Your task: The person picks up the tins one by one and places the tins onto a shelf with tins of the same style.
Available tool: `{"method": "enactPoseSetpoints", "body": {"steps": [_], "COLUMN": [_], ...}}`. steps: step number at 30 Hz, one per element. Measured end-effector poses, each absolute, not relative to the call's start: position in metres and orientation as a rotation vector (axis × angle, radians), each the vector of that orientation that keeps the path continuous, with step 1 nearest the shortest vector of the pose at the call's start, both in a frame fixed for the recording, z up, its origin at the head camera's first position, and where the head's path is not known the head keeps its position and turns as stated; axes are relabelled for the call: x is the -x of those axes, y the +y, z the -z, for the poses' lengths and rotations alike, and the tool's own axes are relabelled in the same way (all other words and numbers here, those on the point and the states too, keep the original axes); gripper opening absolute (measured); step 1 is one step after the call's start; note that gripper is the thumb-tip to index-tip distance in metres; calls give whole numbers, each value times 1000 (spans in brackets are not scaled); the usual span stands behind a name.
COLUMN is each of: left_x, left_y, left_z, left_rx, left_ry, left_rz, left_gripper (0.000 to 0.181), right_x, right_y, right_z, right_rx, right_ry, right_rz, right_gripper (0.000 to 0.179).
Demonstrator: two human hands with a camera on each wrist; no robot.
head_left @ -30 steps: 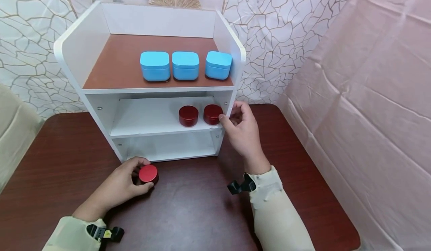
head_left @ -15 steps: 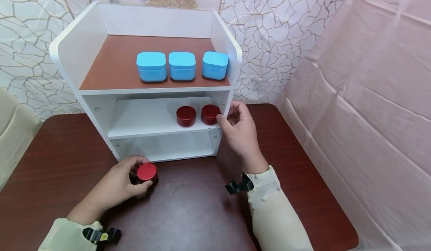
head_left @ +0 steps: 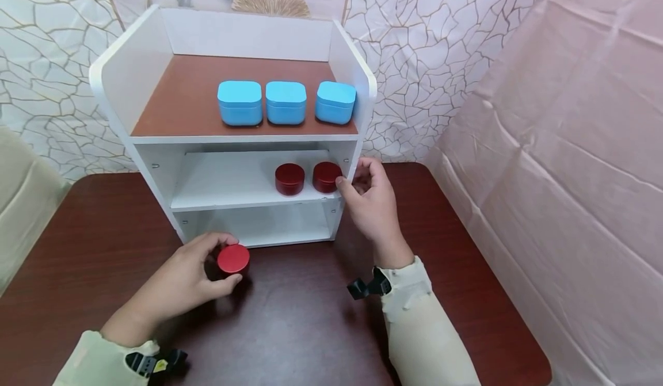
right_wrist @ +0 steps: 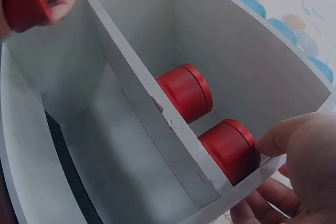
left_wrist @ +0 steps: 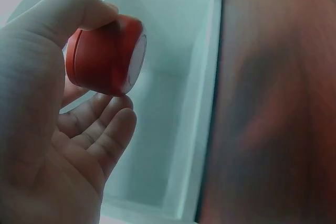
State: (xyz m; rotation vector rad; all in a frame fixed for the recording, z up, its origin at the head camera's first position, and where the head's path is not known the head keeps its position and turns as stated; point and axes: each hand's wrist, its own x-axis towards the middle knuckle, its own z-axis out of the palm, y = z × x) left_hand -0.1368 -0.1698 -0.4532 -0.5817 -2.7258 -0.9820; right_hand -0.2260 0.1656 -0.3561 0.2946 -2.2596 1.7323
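My left hand [head_left: 189,276] pinches a round red tin [head_left: 233,258] between thumb and fingers, just in front of the white shelf unit [head_left: 207,205]. In the left wrist view the tin's pale underside shows, and the tin is held clear of the table. My right hand [head_left: 374,213] grips the unit's right side panel [head_left: 365,110], its thumb at the front edge and its other fingers outside. That thumb tip comes right up to a red tin [right_wrist: 231,150] at the right end of the middle shelf. Another red tin [right_wrist: 186,92] stands to its left.
Three light blue lidded boxes [head_left: 285,103] stand in a row on the unit's brown top [head_left: 181,98]. Below the middle shelf is a low white compartment [head_left: 264,225]. The unit stands on a dark wooden table [head_left: 290,317], with a patterned wall cloth [head_left: 414,58] behind.
My left hand has lifted the red tin off the table and moved it slightly towards the shelf unit. The right hand keeps its place at the side panel.
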Motion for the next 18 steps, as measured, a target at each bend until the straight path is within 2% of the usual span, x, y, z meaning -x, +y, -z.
{"method": "enactPoseSetpoints", "body": {"steps": [18], "left_x": [149], "left_y": [-158], "left_z": [384], "left_rx": [628], "left_ry": [-2660], "left_rz": [912], "left_gripper": [62], "right_x": [227], "right_y": [166], "right_z": [357], "right_rx": [-291], "right_ry": [-2254], "right_rz": [-1739], "right_gripper": [37]}}
